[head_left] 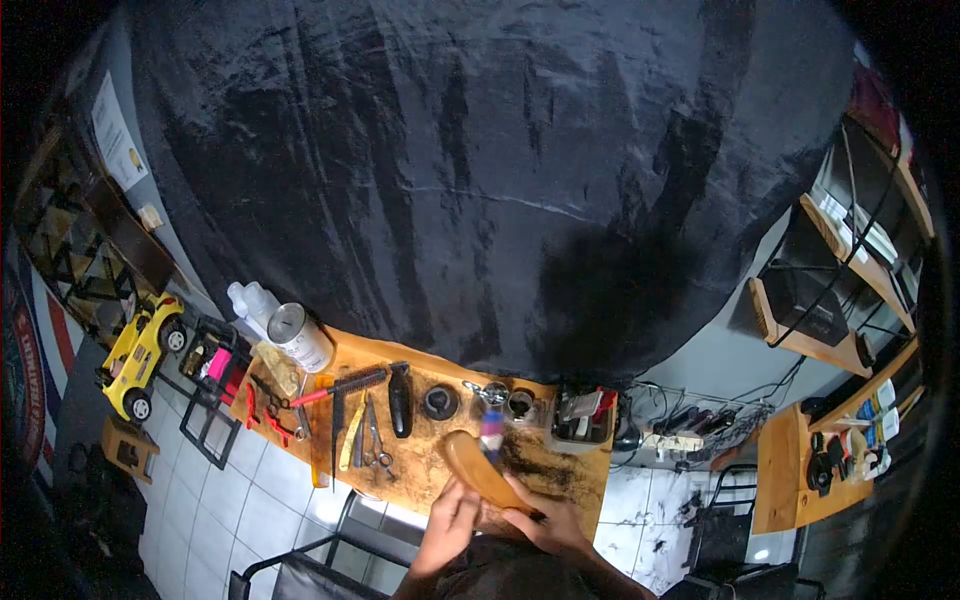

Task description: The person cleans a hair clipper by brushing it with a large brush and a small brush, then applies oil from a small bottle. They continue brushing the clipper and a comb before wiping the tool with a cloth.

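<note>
A curved, smooth wooden brush (480,470) is held low over the front of the wooden table. My right hand (552,522) is closed around its near end, where a little dark bristle shows. Fingers bent together, my left hand (453,518) touches the brush's left side; its fingertips are partly hidden. Just beyond the brush stands a small bottle (491,432) with a blue and pink body. Dark hair clippings lie on the wood around it.
On the table (420,470) lie scissors (376,440), a black clipper (400,402), a red-handled round brush (350,385) and a razor (353,437). A white can (300,338) stands back left, a tool bin (583,418) right. A black chair (320,575) is in front.
</note>
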The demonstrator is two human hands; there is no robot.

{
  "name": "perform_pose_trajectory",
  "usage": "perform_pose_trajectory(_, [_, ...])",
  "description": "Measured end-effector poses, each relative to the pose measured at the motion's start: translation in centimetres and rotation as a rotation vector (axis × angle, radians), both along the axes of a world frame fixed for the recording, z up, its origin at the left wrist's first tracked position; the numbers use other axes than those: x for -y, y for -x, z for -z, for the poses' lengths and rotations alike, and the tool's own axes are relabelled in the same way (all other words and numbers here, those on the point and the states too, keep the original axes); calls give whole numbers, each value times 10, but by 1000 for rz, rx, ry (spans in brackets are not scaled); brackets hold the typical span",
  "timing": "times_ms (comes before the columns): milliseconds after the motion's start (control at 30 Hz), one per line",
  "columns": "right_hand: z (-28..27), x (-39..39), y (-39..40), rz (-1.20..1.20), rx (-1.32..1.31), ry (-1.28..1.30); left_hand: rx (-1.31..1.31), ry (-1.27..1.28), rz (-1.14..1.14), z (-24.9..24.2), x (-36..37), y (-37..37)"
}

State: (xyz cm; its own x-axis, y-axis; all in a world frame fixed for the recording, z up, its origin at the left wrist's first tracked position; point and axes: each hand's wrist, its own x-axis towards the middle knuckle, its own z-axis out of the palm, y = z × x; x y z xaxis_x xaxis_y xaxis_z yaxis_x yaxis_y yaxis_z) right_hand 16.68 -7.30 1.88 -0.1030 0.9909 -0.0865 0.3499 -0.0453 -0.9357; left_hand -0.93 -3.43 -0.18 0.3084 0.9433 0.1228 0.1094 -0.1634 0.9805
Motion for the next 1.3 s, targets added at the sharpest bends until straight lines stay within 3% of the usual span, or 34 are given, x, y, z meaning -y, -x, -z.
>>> perform_pose_trajectory(67, [4,-2,1,21,-76,63,-32,43,52,-6,9,0])
perform_pose_trajectory(133, [3,-7,0,37,-9,-117,-9,117,16,3,26,-1])
perform_pose_trajectory(267, [6,-19,-8,140,150,-274,310,434,75,7,28,6])
perform_pose_trajectory(333, [-12,-18,-6,151,3,-255,429,509,-7,2,25,6])
perform_pose_trajectory(467, [-12,-14,-6,-215,30,-44,506,674,-192,-12,21,13])
perform_pose_trajectory(533, [-40,-18,-2,-370,37,168,413,573,-73,10,22,27])
perform_pose_trajectory(667, [-15,-20,-1,-124,128,-182,338,437,66,5,25,18])
perform_pose_trajectory(700, [-8,-18,-2,-51,176,-144,360,494,24,1,25,14])
perform_pose_trajectory(800, [-7,-28,-6,112,151,-374,493,630,-9,3,25,13])
perform_pose_trajectory(833, [-18,-26,-6,126,107,-288,513,639,-19,2,25,13])
perform_pose_trajectory(933, [-10,-24,-9,28,59,-357,578,634,-48,1,22,9])
perform_pose_trajectory(1100, [-26,-13,-6,-276,82,44,498,473,0,12,16,12])
perform_pose_trajectory(1200, [4,-18,-18,-98,21,-203,497,579,126,-1,16,19])
perform_pose_trajectory(1267, [-26,-25,-15,62,177,-434,436,569,249,-1,22,22])
perform_pose_trajectory(1300, [-21,-27,-18,96,205,-394,389,531,266,-1,22,21])
